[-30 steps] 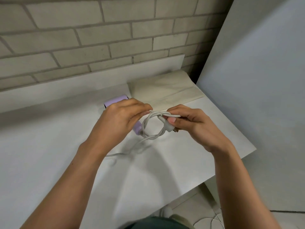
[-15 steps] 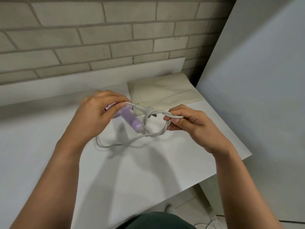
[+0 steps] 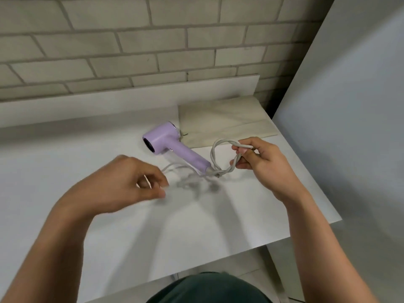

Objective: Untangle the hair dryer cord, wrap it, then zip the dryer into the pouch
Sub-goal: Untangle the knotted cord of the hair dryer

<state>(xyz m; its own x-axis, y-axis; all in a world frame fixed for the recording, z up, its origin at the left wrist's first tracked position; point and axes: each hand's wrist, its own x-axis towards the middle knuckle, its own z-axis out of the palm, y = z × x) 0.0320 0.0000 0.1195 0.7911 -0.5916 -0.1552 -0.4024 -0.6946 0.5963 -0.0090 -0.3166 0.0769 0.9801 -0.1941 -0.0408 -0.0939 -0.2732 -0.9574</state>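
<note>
Untangling stage: cord (image 3: 215, 147) twisted, pouch (image 3: 223, 119) unused.
Right hand (image 3: 262, 162) grips cord loop; left hand (image 3: 122, 184) blurred, grip unclear; dryer (image 3: 166, 141) lies on desk (image 3: 153, 226).

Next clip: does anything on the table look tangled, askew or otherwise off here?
Yes. The cord is twisted round itself in a loop beside the hair dryer, at its handle end, pinched by the right hand. The rest trails blurred toward the left hand. The pouch lies flat, nothing odd.
</note>
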